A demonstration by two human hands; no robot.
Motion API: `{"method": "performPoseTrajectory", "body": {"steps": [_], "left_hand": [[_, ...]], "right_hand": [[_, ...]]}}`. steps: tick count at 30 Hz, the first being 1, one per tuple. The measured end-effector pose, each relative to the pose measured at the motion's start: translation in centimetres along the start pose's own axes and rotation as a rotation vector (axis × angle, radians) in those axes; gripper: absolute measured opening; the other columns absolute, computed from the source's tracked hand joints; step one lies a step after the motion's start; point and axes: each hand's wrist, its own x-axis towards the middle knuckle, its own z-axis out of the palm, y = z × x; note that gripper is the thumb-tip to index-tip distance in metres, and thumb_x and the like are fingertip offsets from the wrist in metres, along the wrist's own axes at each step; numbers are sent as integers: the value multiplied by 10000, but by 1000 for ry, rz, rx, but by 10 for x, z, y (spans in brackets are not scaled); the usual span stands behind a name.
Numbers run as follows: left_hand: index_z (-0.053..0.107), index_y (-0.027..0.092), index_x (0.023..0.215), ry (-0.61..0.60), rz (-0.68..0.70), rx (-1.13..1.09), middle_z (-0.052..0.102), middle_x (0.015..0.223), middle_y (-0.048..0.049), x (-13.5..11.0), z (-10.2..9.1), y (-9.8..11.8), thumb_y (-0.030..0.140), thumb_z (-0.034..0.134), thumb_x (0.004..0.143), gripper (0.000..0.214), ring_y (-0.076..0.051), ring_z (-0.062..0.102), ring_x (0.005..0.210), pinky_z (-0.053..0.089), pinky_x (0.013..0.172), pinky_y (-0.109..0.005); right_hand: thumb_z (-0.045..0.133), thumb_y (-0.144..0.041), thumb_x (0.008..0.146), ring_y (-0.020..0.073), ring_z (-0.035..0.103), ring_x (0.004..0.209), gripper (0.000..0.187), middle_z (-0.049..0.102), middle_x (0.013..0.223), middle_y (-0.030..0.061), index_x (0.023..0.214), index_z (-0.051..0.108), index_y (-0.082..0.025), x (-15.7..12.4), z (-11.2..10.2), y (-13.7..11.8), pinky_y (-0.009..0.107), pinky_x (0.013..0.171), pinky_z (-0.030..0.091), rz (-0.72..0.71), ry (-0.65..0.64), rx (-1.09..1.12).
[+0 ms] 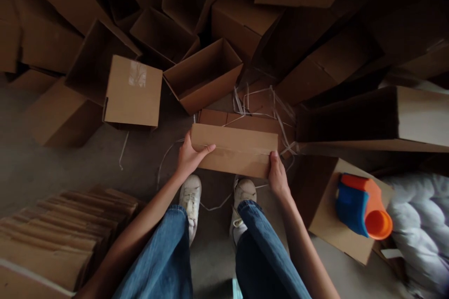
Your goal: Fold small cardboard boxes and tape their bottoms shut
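Note:
A long cardboard box is held level above the floor, in front of my shoes, a seam running along its upper face. My left hand grips its left end, thumb lying across the top. At the opposite end, my right hand is closed on the right edge, its thumb near the corner. Just beyond the held box lie flat brown cardboard and loose white strapping. The underside of the box is hidden.
Many open cardboard boxes crowd the far side. Stacked flattened cartons stand at lower left. To the right, an orange and blue tape dispenser rests on a box, beside a grey quilted cushion. Strapping crosses the floor by my feet.

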Motion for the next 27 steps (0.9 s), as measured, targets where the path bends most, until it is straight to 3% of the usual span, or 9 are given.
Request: {"method": "performPoseTrajectory", "body": {"steps": [12, 27], "left_hand": [[488, 222, 1366, -4, 8, -9, 650, 1292, -127, -2, 0, 3, 495, 837, 661, 833, -288, 638, 1150, 498, 963, -405], [479, 225, 1372, -8, 13, -13, 642, 1302, -126, -2, 0, 2, 504, 828, 674, 829, -288, 627, 1171, 492, 978, -412]], "right_hand": [[308, -867, 813, 318, 554, 1234, 908, 664, 1254, 157, 1186, 666, -121, 1, 1, 2, 435, 1064, 395, 4, 32, -13], [315, -863, 815, 317, 532, 1269, 918, 642, 1302, 165, 1220, 659, -114, 2, 1, 5, 441, 1084, 376, 11, 48, -17]]}}
